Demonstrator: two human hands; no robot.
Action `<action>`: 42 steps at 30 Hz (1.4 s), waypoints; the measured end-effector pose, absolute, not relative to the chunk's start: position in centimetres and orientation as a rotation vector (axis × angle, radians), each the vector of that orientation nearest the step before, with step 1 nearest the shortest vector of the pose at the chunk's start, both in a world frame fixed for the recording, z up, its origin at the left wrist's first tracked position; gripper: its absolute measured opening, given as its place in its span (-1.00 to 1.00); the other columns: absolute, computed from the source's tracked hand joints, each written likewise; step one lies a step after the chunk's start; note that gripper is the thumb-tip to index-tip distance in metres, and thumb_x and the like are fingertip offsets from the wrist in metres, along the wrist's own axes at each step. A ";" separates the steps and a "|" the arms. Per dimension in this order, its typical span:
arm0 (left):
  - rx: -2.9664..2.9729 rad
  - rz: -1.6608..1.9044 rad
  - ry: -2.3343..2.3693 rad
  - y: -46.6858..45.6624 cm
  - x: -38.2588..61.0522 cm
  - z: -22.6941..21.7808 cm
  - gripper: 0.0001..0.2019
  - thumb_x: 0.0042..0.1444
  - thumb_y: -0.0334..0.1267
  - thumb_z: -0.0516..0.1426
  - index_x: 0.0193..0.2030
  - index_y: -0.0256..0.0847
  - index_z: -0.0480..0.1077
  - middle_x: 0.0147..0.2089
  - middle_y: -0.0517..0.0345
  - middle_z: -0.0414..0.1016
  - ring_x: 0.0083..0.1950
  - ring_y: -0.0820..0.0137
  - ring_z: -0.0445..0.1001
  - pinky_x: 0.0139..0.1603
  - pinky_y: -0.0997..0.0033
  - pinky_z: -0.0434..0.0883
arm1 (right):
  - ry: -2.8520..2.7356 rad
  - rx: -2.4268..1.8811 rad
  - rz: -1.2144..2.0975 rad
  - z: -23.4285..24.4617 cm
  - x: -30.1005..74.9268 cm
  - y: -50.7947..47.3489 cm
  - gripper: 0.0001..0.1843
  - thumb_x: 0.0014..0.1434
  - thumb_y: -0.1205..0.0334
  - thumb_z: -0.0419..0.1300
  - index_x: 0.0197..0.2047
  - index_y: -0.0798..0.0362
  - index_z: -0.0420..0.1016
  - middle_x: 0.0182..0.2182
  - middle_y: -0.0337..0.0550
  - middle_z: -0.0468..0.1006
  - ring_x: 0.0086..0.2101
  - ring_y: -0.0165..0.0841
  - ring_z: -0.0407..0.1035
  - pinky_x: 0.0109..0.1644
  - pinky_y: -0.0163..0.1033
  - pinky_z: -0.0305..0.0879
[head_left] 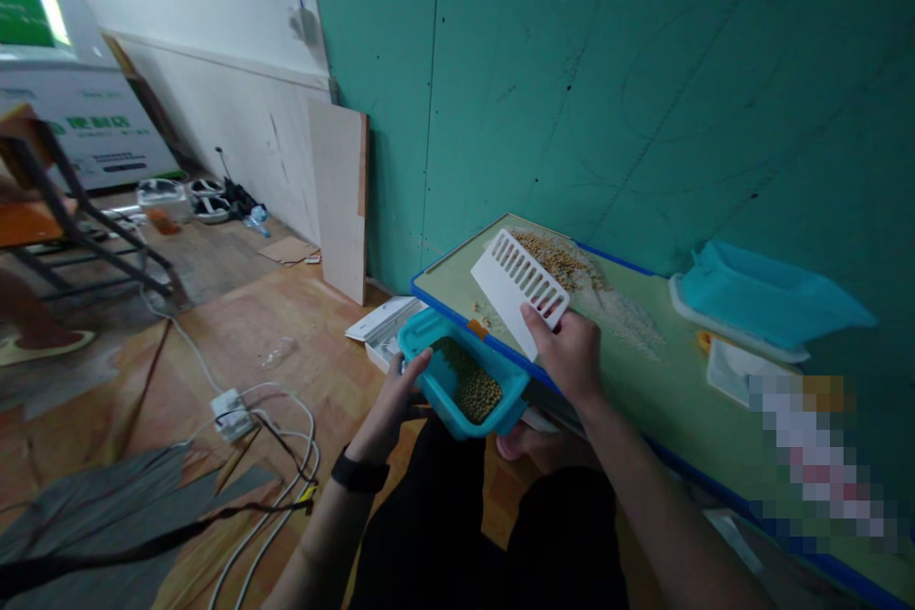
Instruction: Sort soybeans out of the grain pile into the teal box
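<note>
My left hand [390,405] grips the near rim of a teal plastic tub [457,372] and holds it just below the table's blue edge [457,315]. Several yellowish beans [477,391] lie inside the tub. My right hand [568,353] is closed on a white slotted scraper board [518,286], held tilted over the table edge above the tub. More beans [558,257] are heaped on the green table top behind the board, with a spread of white grains [621,319] beside them.
A teal lid or tray [764,295] on a white tray sits at the table's right, against the green wall. On the wooden floor at left lie white cables with a power strip [233,415], a white box [382,324] and a leaning board [339,195].
</note>
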State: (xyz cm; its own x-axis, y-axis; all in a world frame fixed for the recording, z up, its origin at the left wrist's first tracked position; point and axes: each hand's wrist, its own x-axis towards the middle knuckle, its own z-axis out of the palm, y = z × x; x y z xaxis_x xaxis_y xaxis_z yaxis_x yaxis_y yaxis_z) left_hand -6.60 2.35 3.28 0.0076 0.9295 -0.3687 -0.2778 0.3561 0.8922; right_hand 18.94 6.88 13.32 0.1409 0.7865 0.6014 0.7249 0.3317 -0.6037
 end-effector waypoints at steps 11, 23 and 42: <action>0.785 1.083 1.155 1.2 -5.8 4.1 -0.21 0.48 0.29 0.25 0.67 0.04 0.15 0.51 -0.21 0.55 0.03 0.05 0.79 -0.15 0.21 0.74 | -2.090 -0.812 -0.540 12.5 18.8 -0.2 -0.68 0.48 0.53 0.17 0.11 0.22 0.73 -0.17 0.07 0.88 -0.31 -0.27 0.79 -0.12 -0.29 0.73; 0.770 1.100 1.145 1.4 -5.9 3.5 -0.20 0.45 0.29 0.28 0.67 0.06 0.20 0.52 -0.23 0.55 0.09 -0.02 0.78 -0.11 0.12 0.74 | -2.236 -0.825 -0.642 12.3 19.4 -1.7 -0.57 0.39 0.62 0.08 0.14 0.34 0.71 -0.08 0.18 0.87 -0.18 -0.20 0.82 -0.07 -0.22 0.80; 0.767 1.107 1.128 1.3 -5.9 4.4 -0.12 0.37 0.38 0.33 0.63 0.00 0.23 0.37 -0.24 0.66 -0.04 0.07 0.80 -0.13 0.17 0.73 | -2.165 -0.938 -0.628 12.4 25.6 -3.4 -0.61 0.46 0.56 0.15 0.17 0.17 0.73 -0.09 0.02 0.89 -0.27 -0.25 0.81 -0.06 -0.24 0.75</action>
State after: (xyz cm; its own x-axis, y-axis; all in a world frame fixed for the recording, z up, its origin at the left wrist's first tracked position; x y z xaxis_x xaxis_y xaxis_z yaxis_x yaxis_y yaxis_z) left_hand -5.85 1.32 4.42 0.0408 0.9514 -0.3052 -0.2872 0.3037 0.9084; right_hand 25.61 -3.43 12.41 -0.5045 0.4358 0.7454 0.7671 0.6225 0.1552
